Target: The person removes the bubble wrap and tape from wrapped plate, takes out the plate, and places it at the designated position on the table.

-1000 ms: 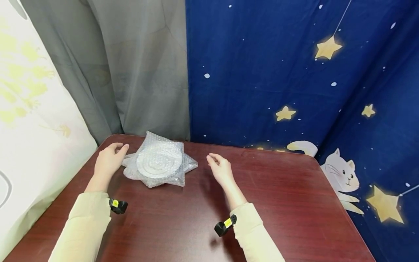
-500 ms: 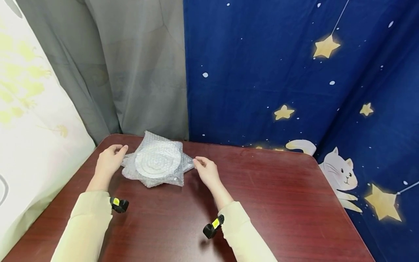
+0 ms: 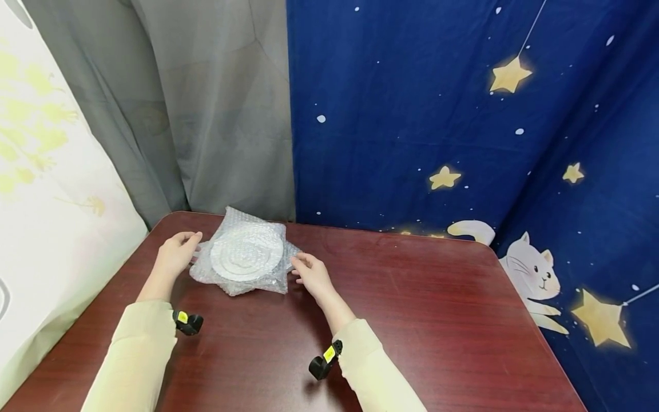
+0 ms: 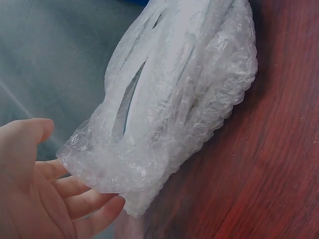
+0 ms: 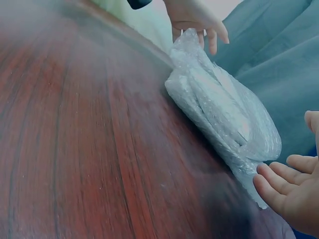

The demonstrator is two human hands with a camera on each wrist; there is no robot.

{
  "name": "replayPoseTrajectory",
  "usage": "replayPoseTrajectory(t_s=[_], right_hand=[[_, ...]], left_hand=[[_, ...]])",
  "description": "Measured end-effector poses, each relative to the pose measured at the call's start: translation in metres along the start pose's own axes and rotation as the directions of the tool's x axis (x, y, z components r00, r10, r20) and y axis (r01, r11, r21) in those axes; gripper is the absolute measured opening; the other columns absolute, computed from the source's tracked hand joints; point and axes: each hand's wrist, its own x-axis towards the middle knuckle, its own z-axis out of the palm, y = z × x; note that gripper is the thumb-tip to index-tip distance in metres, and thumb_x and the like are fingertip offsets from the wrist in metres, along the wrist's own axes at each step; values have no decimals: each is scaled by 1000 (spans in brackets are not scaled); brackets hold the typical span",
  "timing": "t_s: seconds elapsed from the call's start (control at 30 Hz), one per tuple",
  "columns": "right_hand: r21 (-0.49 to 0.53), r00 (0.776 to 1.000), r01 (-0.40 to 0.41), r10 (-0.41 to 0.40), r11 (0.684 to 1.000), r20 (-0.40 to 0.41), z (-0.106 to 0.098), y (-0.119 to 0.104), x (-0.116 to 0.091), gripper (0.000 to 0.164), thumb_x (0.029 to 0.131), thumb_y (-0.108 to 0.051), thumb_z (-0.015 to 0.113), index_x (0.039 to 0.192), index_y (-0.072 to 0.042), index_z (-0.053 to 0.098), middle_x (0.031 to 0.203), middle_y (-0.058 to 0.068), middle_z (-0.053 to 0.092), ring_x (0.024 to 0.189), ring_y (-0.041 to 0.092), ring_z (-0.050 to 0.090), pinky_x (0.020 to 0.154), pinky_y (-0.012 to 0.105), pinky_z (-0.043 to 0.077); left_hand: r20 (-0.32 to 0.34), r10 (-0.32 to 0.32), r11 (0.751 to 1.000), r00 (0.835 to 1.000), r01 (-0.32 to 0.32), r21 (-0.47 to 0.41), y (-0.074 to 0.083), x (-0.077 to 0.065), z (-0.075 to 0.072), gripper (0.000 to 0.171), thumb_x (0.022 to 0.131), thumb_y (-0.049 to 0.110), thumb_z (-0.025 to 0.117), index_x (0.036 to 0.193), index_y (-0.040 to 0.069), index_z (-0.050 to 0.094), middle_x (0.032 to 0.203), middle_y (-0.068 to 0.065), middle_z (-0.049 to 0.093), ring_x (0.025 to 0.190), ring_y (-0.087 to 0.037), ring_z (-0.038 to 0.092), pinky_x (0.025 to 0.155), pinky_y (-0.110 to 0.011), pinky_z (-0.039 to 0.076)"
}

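A round white plate [image 3: 247, 252] lies wrapped in clear bubble wrap [image 3: 280, 278] near the back left of the table. Seen edge-on in the left wrist view, the bundle [image 4: 164, 89] shows white rims under the plastic. At its left end is my left hand [image 3: 175, 254], thumb raised and fingers loosely extended under a corner of the wrap. My right hand [image 3: 314, 278] is at the opposite corner, and its fingertips reach the wrap's edge. In the right wrist view that hand's fingers [image 5: 271, 181] are spread and relaxed, with the thumb apart. Neither hand grips the bundle.
The dark red wooden table [image 3: 437, 320] extends to the right and front. Behind its back edge hang a grey curtain [image 3: 231, 114] and a blue star-patterned curtain [image 3: 386, 114]. A white patterned cloth [image 3: 62, 229] hangs along the left side.
My right hand has moved left, from apart on the right to the corner of the bubble wrap. The left hand has shifted slightly towards the bundle, which stays in place.
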Motion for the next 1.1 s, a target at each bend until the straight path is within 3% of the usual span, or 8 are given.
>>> replayPoseTrajectory(t_s=[0.23, 0.5, 0.83, 1.1], right_hand=[[85, 997, -75, 71, 994, 39, 6, 2, 4, 42, 95, -25, 58, 126, 5, 57, 122, 16, 61, 102, 34, 63, 81, 43, 53], [141, 993, -100, 90, 985, 74, 13, 5, 10, 41, 97, -22, 56, 125, 7, 57, 117, 17, 62, 98, 32, 64, 81, 43, 53], [185, 980, -168, 144, 968, 135, 15, 4, 14, 46, 99, -24, 53, 133, 7, 49, 123, 17, 58, 101, 28, 61, 80, 36, 53], [193, 977, -173, 144, 966, 156, 19, -3, 11, 48, 100, -21, 51, 135, 10, 44, 127, 21, 54, 103, 34, 60, 81, 38, 52]], left_hand=[[42, -18, 1000, 999, 18, -6, -2, 2, 3, 72, 100, 50, 32, 139, -10, 37, 123, -34, 53, 107, -44, 55, 84, -50, 47], [47, -28, 999, 998, 27, 23, -8, 8, 8, 72, 99, 50, 33, 136, -11, 40, 137, -35, 38, 126, -49, 36, 101, -59, 30], [52, -30, 999, 998, 31, -13, -7, 10, 11, 68, 100, 42, 38, 138, -15, 36, 139, -36, 36, 128, -48, 33, 103, -57, 28], [120, -111, 990, 987, 120, -77, -8, 9, 12, 70, 101, 42, 37, 137, -17, 35, 139, -37, 34, 128, -48, 34, 104, -55, 30]])
